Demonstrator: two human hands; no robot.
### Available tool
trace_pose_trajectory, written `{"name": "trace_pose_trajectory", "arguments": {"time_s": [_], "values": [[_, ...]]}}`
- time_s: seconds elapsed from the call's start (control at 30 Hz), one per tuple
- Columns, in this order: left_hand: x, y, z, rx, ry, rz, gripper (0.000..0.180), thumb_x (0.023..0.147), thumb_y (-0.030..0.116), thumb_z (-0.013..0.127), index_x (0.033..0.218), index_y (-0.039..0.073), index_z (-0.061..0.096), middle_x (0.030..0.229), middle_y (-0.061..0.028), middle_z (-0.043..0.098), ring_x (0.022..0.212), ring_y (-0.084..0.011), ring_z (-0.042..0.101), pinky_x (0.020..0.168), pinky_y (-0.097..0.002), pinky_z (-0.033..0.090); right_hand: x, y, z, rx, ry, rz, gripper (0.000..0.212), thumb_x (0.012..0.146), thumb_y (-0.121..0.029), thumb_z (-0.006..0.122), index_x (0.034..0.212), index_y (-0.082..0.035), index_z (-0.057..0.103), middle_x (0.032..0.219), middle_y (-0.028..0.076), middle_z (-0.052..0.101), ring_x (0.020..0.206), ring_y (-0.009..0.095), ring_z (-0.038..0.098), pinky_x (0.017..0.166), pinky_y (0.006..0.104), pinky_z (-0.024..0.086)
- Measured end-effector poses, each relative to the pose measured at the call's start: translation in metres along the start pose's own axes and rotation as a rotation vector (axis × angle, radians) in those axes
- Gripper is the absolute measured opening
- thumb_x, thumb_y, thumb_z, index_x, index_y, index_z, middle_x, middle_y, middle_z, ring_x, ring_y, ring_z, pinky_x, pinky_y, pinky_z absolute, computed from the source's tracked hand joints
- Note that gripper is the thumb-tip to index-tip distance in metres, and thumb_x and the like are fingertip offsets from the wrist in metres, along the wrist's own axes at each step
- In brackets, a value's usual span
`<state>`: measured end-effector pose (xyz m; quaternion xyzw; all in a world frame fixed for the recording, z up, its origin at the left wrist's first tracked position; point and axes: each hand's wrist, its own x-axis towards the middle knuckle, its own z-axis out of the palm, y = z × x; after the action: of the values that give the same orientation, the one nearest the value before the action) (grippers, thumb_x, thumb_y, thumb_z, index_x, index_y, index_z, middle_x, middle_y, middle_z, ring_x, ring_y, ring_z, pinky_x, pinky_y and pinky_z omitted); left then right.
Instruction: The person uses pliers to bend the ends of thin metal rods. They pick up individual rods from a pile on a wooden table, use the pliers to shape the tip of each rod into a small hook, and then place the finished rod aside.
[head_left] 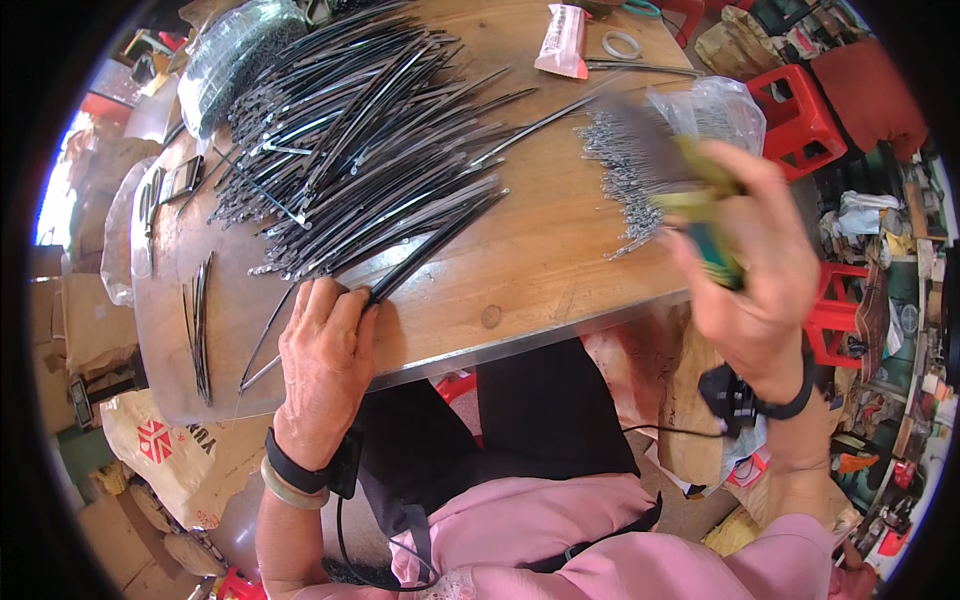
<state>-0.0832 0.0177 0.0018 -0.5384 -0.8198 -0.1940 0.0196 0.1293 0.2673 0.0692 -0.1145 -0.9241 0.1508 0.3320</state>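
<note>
At the front edge of the wooden table [560, 275], my left hand [325, 350] is closed around a long black strip [440, 245]. The strip angles up and to the right, beside a big pile of similar thin black strips [360, 130]. My right hand [755, 260] is raised over the table's right side, fingers wrapped round a yellow-and-green tool [712, 245]. Motion smears the tool's dark head, so its kind is unclear. Behind it lies a heap of small grey metal pieces [620, 180], partly hidden by the tool.
Clear plastic bags sit at the back left [235, 70] and right. A pink packet [563, 42] and a tape roll [621, 45] lie at the far edge. A few loose strips [200, 330] and scissors [152, 210] are at left. Red stools [800, 120] stand right of the table.
</note>
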Motion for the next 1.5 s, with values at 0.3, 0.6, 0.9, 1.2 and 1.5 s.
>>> {"name": "trace_pose_trajectory", "arguments": {"time_s": [0.3,0.6,0.9,1.2,1.5], "values": [[0.009,-0.015,-0.013,0.173,0.137,0.117,0.015,0.079,-0.002,0.064,0.092,0.003,0.059,0.085,-0.0122,0.057,0.079,-0.0298,0.057,0.066,-0.0400,0.049,-0.071,-0.005,0.022,0.607,0.268,0.527,0.016,0.087,-0.012,0.073,0.095,-0.001,0.066,0.109,0.008,0.061,0.095,0.016,0.058,0.082,0.0300,0.047],[-0.057,0.030,-0.047,-1.696,0.093,-0.996,0.042,0.095,0.012,0.060,0.133,0.002,0.046,0.079,-0.0065,0.060,0.042,-0.0065,0.039,0.037,-0.0196,0.030,-0.082,-0.020,0.012,1.299,0.270,0.845,0.012,0.093,-0.008,0.064,0.101,-0.001,0.062,0.113,0.013,0.059,0.089,0.017,0.056,0.073,0.0298,0.047],[-0.071,0.065,-0.010,-2.012,-0.078,-0.905,0.020,0.086,-0.001,0.067,0.106,-0.006,0.066,0.072,-0.0156,0.066,0.043,-0.0145,0.049,0.039,-0.0237,0.037,-0.060,-0.038,0.016,1.208,0.116,0.617,0.015,0.091,-0.011,0.065,0.100,0.000,0.060,0.116,0.017,0.057,0.091,0.020,0.056,0.076,0.0317,0.046],[-0.079,0.066,-0.005,-1.516,-0.238,-0.859,0.014,0.086,-0.003,0.068,0.099,-0.004,0.068,0.072,-0.0047,0.065,0.055,-0.0060,0.049,0.050,-0.0200,0.039,-0.067,-0.045,0.027,0.983,-0.056,0.581,0.014,0.086,-0.010,0.072,0.092,-0.001,0.063,0.111,0.014,0.058,0.091,0.015,0.056,0.083,0.0302,0.046],[-0.064,0.056,0.002,-1.446,-0.592,-0.819,0.010,0.092,0.004,0.064,0.100,-0.002,0.063,0.071,-0.0034,0.062,0.058,-0.0049,0.048,0.051,-0.0193,0.036,-0.090,-0.059,0.070,1.204,-0.231,0.769,0.018,0.083,-0.011,0.077,0.092,0.000,0.066,0.103,0.008,0.064,0.090,0.013,0.059,0.075,0.0245,0.047]]}}
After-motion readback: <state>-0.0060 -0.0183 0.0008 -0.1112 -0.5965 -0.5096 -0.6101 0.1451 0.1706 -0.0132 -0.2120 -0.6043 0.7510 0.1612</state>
